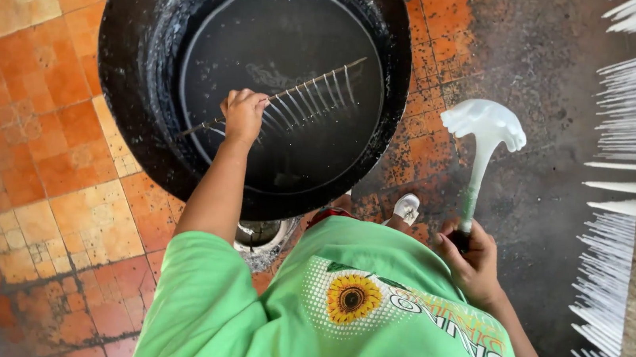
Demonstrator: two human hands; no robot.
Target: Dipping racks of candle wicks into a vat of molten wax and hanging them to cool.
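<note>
The left hand point(243, 114) gripped a rod of hanging candles point(296, 92) over the black vat point(142, 39) (frame centre); the right hand point(472, 260) held a wax-coated ladle point(484, 134).

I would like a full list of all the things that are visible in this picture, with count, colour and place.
basin: one, black, round, top centre on the floor
dipping rack: one, thin rod with hanging white candles, over the basin
ladle: one, wax-coated white, right of the basin
hanging candles: many, white, right edge and top
floor tiles: orange, left side
shirt: one, green, bottom
left hand: grips the rack
right hand: grips the ladle handle
</note>
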